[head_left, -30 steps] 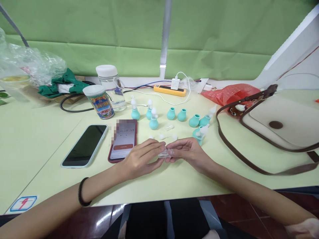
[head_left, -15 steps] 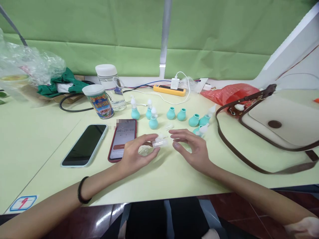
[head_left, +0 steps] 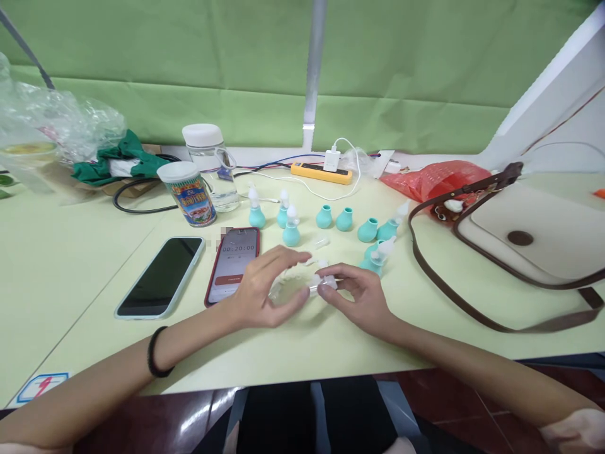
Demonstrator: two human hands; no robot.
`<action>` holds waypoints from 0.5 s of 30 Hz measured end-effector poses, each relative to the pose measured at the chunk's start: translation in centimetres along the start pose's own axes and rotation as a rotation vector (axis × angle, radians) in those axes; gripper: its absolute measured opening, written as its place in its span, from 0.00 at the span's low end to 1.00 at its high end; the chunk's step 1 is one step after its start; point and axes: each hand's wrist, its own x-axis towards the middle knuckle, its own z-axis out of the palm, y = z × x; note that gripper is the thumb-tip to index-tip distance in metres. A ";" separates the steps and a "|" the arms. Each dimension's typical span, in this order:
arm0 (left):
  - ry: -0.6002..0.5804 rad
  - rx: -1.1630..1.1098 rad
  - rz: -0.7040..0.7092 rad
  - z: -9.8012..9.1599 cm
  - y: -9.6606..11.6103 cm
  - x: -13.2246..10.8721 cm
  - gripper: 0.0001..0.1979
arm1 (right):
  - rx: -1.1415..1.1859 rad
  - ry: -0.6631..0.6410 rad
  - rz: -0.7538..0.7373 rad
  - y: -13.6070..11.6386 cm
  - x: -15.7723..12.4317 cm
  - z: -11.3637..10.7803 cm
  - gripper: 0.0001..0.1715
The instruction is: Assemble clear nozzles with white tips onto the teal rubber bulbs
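Note:
Between the thumb and fingers of my right hand (head_left: 366, 295) is a small clear plastic tube (head_left: 316, 287), lying roughly sideways. My left hand (head_left: 262, 289) is open, its thumb and fingers apart, with the thumb tip close to the tube's left end. On the table within the left hand's curve lie clear plastic pieces (head_left: 289, 277), partly hidden. Just beyond the hands is another small clear piece (head_left: 322, 242). Teal bulbs stand farther back; one bulb (head_left: 291, 234) carries a clear nozzle, while another bulb (head_left: 324, 216) has a bare opening. A tipped nozzle-fitted bulb (head_left: 374, 263) is near my right hand.
Two phones, one dark-screened (head_left: 161, 277) and one showing a timer (head_left: 234, 261), lie on the left. Behind them stand a printed cup (head_left: 193, 198) and a water bottle (head_left: 212, 164). A yellow power strip (head_left: 321, 173) is at the back. A cream bag (head_left: 534, 233) sits right.
The clear tube has passed from my left hand to my right hand and sits slightly farther right and nearer. My left fingers have opened off it; my right fingers have closed on it.

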 end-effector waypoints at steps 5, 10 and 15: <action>-0.254 0.297 -0.023 1.0 -0.2 6.1 0.14 | 0.044 0.052 -0.001 -0.1 0.1 0.0 0.02; -0.506 0.653 -0.227 6.6 -2.6 12.4 0.17 | 0.025 0.041 0.043 0.3 0.3 0.1 0.03; -0.779 0.553 -0.584 10.8 -5.7 14.6 0.29 | 0.043 0.051 0.062 0.1 0.3 0.0 0.04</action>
